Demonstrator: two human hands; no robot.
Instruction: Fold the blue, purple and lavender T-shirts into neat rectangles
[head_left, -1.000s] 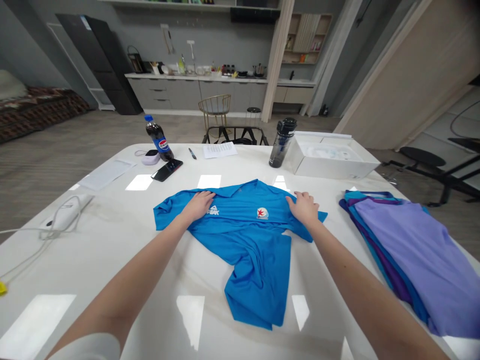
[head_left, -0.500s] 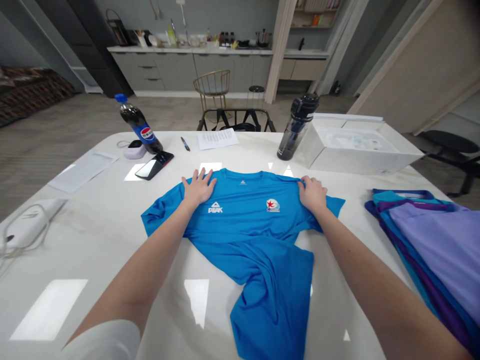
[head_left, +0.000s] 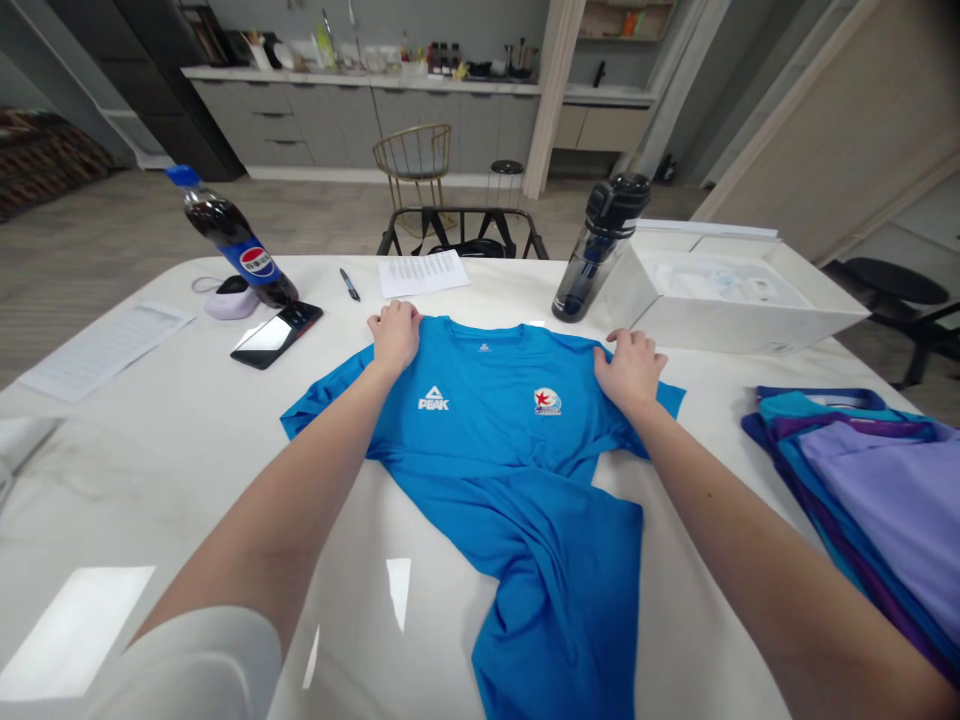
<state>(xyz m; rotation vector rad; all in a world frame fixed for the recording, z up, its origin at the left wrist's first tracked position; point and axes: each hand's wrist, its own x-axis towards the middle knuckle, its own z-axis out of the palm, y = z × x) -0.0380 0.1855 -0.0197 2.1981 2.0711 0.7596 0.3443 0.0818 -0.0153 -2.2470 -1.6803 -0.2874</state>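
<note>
While the blue T-shirt [head_left: 487,430] is laid front up on the white table [head_left: 187,450], neckline turned to the far side, its shoulders are covered by the left hand [head_left: 396,338] and the right hand [head_left: 631,366]. The left fingers are bent and held close together at the shoulder's far edge; the right ones are slightly parted, the thumb lying against the cloth. Whether fabric is pinched under either hand cannot be told. The chest appears almost flat, but the lower part [head_left: 555,590] is twisted and bunched toward the near side. For the spreading to be done well, the shoulders should be drawn apart evenly and lightly, so that the neckline is not stretched and the PEAK logo [head_left: 433,403] is kept level with the round badge [head_left: 547,402]. Room should be given to the dark tumbler [head_left: 600,245], which is stood beyond the right hand.
</note>
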